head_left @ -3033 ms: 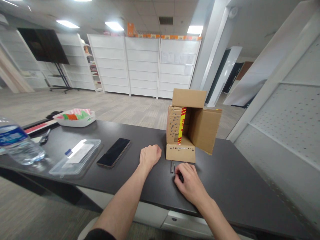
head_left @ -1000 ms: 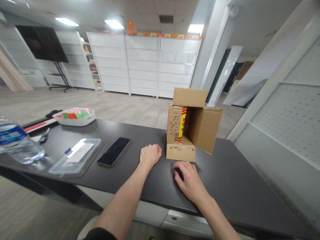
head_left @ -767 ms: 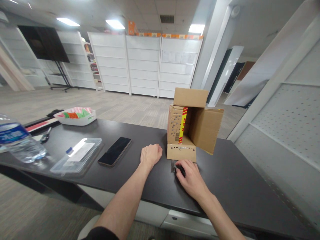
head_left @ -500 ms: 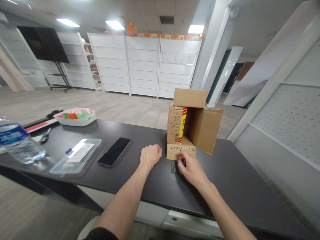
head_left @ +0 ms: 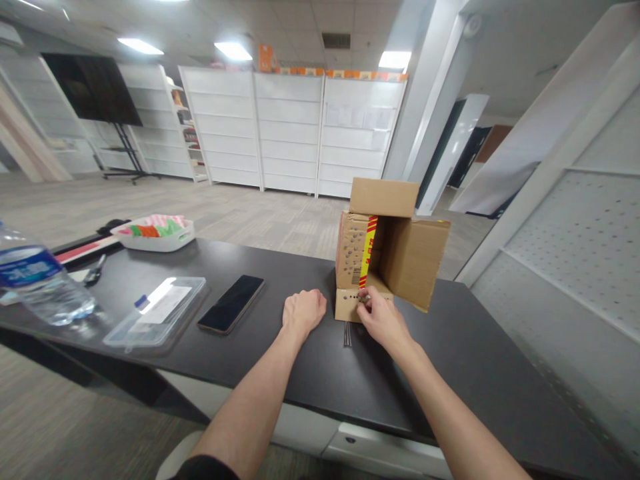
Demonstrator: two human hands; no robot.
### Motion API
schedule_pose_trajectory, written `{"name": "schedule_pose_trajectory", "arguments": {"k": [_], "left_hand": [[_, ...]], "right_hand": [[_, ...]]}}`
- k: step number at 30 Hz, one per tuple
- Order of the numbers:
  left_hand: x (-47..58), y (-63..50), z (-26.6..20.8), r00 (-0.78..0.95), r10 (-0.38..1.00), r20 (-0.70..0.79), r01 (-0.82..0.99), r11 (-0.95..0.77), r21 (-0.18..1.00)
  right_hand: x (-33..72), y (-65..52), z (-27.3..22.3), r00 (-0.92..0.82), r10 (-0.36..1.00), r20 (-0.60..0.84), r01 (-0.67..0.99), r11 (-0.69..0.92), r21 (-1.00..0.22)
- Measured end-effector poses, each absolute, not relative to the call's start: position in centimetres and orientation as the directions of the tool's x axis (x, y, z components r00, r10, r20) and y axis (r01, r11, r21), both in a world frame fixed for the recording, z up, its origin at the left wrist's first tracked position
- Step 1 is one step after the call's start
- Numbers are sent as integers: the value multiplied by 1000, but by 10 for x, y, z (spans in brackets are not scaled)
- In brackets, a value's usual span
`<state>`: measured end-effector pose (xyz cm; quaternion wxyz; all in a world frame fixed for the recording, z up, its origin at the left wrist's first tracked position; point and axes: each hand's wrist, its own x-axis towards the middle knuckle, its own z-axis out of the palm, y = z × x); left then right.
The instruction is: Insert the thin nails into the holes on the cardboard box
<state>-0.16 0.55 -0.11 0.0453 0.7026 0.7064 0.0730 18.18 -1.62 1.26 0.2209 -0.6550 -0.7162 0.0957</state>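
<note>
A cardboard box (head_left: 349, 257) lies on its side on the dark desk, its mouth facing me. Its left flap carries several small grey round heads, and its lower flap (head_left: 345, 311) has a row of holes along it. At this lower flap is my right hand (head_left: 383, 320), thumb and fingers pinched together over the holes; whatever they hold is too small to make out. A few thin metal rods (head_left: 347, 335) lie just in front of the flap. Left of the box, my left hand (head_left: 304, 310) rests on the desk in a loose fist with nothing visible in it.
A phone (head_left: 231, 304) and a clear plastic case (head_left: 157, 313) lie on the left of the desk (head_left: 295, 373). Beyond them are a water bottle (head_left: 43, 287) and a white basket (head_left: 155, 241) with colourful packets. A white perforated panel (head_left: 575, 260) rises at the right.
My right hand has moved up and slightly right, from the lower flap's front edge to its row of holes. The left hand stays in place on the desk.
</note>
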Motion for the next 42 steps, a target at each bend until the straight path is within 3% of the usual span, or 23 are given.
{"name": "schedule_pose_trajectory", "arguments": {"k": [24,31,42], "left_hand": [[-3,8,-7,0,998,67,986,-12,168],[-3,8,-7,8,997,72,984,-21,180],[-3,8,-6,5,997,76,985,-18,169]], "right_hand": [[174,-14,23,33,980,198,914,50,-402],[176,-22,30,-38,941,337,867,199,-457],[184,-58,14,-185,893,410,755,396,-522]]}}
